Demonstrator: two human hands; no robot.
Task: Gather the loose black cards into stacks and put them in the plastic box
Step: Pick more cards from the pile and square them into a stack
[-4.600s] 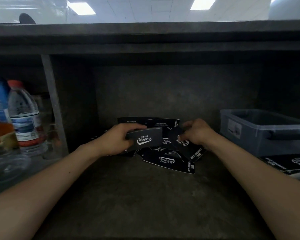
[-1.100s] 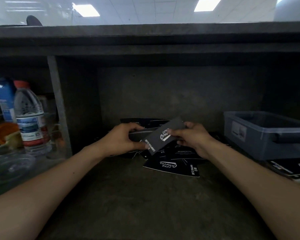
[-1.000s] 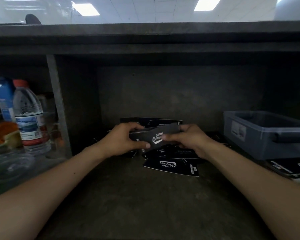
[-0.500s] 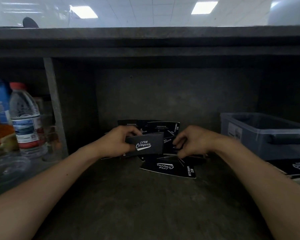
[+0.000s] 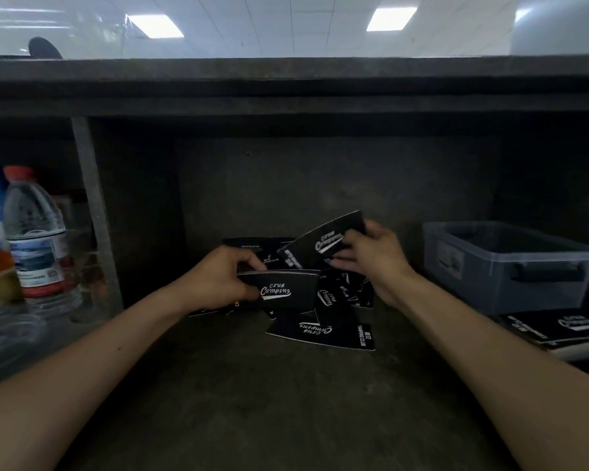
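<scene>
My left hand (image 5: pixel 218 278) grips a thin stack of black cards (image 5: pixel 283 290) with white "Club Camping" lettering, held facing me above the shelf floor. My right hand (image 5: pixel 371 260) pinches a single black card (image 5: pixel 323 244), tilted and raised just right of and above the stack. Several loose black cards (image 5: pixel 323 329) lie scattered on the shelf under and behind both hands. The clear plastic box (image 5: pixel 510 266) stands open at the right, about a hand's width from my right hand.
Another stack of black cards (image 5: pixel 558 326) lies in front of the box at the right. A vertical divider (image 5: pixel 96 212) bounds the compartment on the left, with a water bottle (image 5: pixel 34 239) and other containers beyond it. The shelf top hangs low overhead.
My right hand has picked one card off the pile and lifted it up and to the right. My left hand still holds the stack in about the same place.
</scene>
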